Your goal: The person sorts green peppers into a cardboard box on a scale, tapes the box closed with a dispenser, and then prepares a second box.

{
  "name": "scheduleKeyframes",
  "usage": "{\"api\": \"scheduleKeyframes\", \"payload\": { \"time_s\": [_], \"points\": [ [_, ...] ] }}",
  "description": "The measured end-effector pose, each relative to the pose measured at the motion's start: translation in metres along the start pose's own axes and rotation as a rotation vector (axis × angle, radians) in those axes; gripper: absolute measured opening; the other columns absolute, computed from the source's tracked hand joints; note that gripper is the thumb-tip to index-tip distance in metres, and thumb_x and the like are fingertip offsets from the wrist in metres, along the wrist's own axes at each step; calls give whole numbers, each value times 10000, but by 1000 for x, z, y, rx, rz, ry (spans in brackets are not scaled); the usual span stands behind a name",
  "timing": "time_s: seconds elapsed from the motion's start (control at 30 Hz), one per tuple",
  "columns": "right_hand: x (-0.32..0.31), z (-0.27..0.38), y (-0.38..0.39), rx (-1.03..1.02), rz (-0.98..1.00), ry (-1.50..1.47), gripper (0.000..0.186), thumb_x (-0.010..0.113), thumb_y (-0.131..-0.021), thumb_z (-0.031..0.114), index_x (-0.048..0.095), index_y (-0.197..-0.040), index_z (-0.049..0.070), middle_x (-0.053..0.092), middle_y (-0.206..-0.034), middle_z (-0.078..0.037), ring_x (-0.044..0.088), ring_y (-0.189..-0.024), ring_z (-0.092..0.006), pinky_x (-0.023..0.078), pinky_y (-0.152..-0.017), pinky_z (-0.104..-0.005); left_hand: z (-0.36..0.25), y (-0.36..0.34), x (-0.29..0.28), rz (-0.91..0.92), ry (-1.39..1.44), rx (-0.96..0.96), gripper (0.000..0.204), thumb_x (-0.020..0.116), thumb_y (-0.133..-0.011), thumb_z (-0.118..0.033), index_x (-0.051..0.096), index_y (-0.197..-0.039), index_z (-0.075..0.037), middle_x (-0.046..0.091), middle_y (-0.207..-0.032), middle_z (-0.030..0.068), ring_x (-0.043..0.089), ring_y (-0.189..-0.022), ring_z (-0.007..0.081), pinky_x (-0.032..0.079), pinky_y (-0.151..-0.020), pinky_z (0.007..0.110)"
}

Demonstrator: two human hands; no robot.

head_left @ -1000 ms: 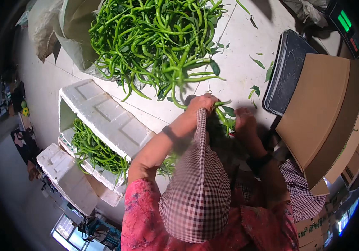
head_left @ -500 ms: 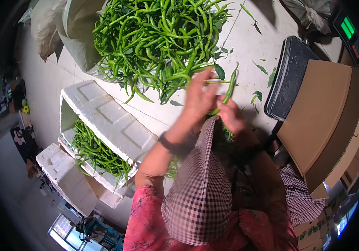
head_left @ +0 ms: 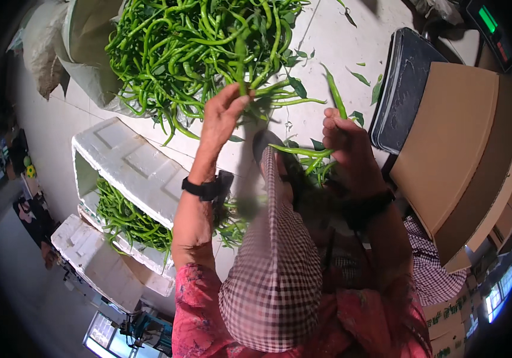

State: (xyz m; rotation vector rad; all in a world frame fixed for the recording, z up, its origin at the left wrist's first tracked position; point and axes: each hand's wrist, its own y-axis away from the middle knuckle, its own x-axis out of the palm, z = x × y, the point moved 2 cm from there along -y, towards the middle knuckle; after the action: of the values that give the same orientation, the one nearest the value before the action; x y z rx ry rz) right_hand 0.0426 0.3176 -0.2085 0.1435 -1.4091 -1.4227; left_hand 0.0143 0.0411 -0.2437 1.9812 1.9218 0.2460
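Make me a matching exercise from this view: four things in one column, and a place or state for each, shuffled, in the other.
Things
1. left hand
2. right hand
3. upper foam box
4. scale platform

Places and states
A. black, partly hidden by brown cardboard
B. at the near edge of the pepper heap
C. white, with peppers inside
D. right of the heap, holding a long pepper

Pairs: 1-B, 2-D, 3-C, 4-A
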Motion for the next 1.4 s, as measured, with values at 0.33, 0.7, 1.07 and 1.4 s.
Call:
{"api": "scheduleKeyframes", "payload": {
  "time_s": [0.33,0.7,1.07,1.4],
  "points": [
    [-14,2,-14,62,262,77,350,608,-888,161,534,-1181,-17,543,-900,-22,417,-625,-55,353,-568,-193,-47,17,6,56,663,-127,423,541,-985,-170,473,-1345,42,644,-1130,156,657,-1000,237,524,-919,346],
    [5,13,7,-62,149,312,472,630,-878,248,551,-1237,-47,584,-970,-53,465,-724,-66,376,-656,-183,-22,22,51,236,976,-211,432,542,-987,-149,446,-1350,66,646,-1084,162,672,-950,233,568,-850,343],
    [-56,42,12,-286,-135,655,319,604,-911,218,585,-1163,23,613,-896,-2,483,-715,-48,386,-642,-217,6,55,41,-208,126,-9,151,627,-860,-36,579,-1003,-30,564,-838,-16,524,-788,68,443,-711,228],
    [-29,-21,19,-206,-51,886,218,601,-921,196,631,-1056,27,558,-808,-5,496,-698,-92,432,-629,-253,76,0,-44,-493,-338,-101,189,723,-814,-150,667,-905,6,652,-769,82,597,-675,207,490,-667,339]
  ]
}}
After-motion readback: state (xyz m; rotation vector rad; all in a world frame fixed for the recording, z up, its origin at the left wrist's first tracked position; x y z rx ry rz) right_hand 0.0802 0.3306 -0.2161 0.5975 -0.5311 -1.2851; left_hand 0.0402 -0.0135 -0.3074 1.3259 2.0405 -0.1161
